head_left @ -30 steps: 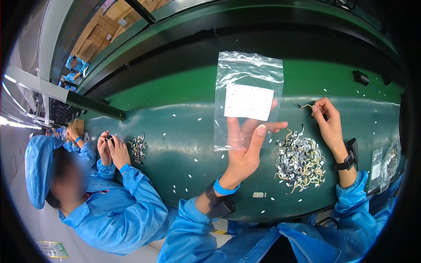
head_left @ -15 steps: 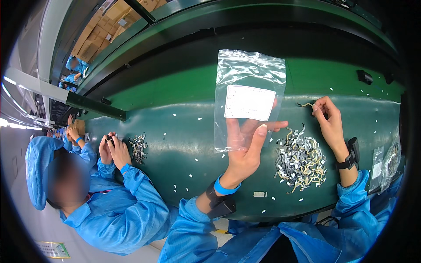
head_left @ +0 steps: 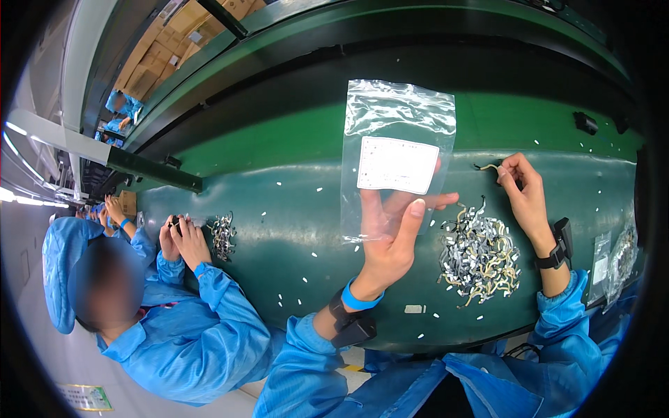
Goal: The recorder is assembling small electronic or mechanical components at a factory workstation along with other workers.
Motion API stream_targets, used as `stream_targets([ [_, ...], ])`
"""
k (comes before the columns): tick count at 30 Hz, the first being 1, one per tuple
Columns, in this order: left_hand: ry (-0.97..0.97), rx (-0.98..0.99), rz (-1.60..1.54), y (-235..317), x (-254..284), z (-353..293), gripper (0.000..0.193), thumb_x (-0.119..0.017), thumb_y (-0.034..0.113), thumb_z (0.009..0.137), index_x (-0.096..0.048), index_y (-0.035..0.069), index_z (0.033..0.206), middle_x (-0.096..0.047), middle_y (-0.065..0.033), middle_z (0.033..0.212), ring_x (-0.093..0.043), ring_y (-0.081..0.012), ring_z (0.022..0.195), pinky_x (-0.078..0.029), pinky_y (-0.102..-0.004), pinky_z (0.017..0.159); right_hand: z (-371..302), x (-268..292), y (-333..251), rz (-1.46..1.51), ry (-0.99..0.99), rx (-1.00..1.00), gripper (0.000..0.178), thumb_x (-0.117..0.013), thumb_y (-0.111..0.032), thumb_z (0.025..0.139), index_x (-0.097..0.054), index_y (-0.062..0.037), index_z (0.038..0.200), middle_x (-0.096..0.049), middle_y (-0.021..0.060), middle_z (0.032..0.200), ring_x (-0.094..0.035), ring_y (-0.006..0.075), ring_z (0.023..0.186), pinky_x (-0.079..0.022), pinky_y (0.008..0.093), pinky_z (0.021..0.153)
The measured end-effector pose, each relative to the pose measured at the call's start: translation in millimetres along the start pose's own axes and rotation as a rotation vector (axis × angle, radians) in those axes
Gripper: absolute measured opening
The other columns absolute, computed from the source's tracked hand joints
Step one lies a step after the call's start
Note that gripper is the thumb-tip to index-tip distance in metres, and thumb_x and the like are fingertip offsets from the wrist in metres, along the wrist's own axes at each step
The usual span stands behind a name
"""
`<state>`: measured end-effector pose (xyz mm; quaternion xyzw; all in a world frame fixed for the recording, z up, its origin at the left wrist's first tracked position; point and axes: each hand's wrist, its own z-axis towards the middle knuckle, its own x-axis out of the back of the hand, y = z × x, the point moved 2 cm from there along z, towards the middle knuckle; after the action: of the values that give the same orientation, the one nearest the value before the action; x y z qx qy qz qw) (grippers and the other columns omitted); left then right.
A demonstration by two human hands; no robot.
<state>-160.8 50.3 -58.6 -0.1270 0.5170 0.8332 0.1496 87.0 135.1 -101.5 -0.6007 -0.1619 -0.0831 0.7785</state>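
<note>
My left hand (head_left: 389,259) holds up a clear zip bag (head_left: 401,115) by its lower part, the thumb in front and the fingers showing through the plastic behind. A white printed label (head_left: 398,165) is on the bag. To the right, my right hand (head_left: 524,189) is closed in a pinch on a short, thin cable (head_left: 490,167). The cable's yellowish stretch and dark end stick out leftward past the fingertips; the rest is hidden by the hand. Between and below both hands, a pile of small cables (head_left: 479,259) with white, black and yellowish parts lies on the green work surface (head_left: 362,317).
On my left, a co-worker (head_left: 188,306) in blue handles a small dark piece beside another cable pile (head_left: 222,235). Clear plastic bags (head_left: 619,261) lie at the right edge. Small white bits are scattered about; a dark part (head_left: 585,123) sits at the far right.
Both my hands keep their holds on the bag and the cable. The view has shifted very slightly; farther off at the left, another person's hands have moved a little.
</note>
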Motion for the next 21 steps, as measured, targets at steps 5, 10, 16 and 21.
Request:
stream_targets([
  [5,-0.018,0.002,0.007,1.4,1.1,-1.1,0.056,-0.043,0.001,0.106,-0.014,0.004,0.154,-0.052,-0.0310,0.146,-0.069,-0.0397,0.114,-0.055,-0.0430,0.093,-0.2,-1.2,-0.8,0.005,0.001,-0.008,0.010,-0.062,-0.008,0.099,-0.059,-0.0006,0.093,-0.057,-0.0022,0.077,-0.049,0.0058,0.071,-0.042,0.0232,0.068],
  [10,-0.012,0.028,0.008,0.9,0.6,-1.1,0.058,-0.043,-0.001,0.106,-0.013,0.003,0.156,-0.052,-0.0306,0.146,-0.067,-0.0405,0.118,-0.054,-0.0479,0.099,-0.6,0.5,-1.4,-0.012,0.000,-0.008,0.010,-0.062,-0.008,0.099,-0.059,-0.0007,0.093,-0.057,-0.0023,0.077,-0.049,0.0056,0.071,-0.042,0.0230,0.068],
  [16,-0.027,-0.024,-0.023,-1.7,1.8,0.2,0.059,-0.042,-0.003,0.106,-0.012,0.004,0.156,-0.051,-0.0304,0.146,-0.065,-0.0404,0.120,-0.053,-0.0527,0.103,-0.1,-1.0,-2.0,-0.012,0.001,0.001,0.010,-0.062,-0.008,0.099,-0.059,-0.0007,0.093,-0.058,-0.0021,0.077,-0.049,0.0057,0.071,-0.042,0.0231,0.067],
  [21,-0.010,-0.010,-0.015,-2.3,2.0,0.0,0.060,-0.043,-0.002,0.106,-0.012,0.003,0.156,-0.052,-0.0306,0.146,-0.066,-0.0411,0.119,-0.053,-0.0506,0.101,-0.1,0.3,-2.3,-0.023,-0.005,-0.009,0.010,-0.063,-0.009,0.099,-0.059,-0.0006,0.093,-0.058,-0.0017,0.077,-0.050,0.0061,0.072,-0.042,0.0233,0.068],
])
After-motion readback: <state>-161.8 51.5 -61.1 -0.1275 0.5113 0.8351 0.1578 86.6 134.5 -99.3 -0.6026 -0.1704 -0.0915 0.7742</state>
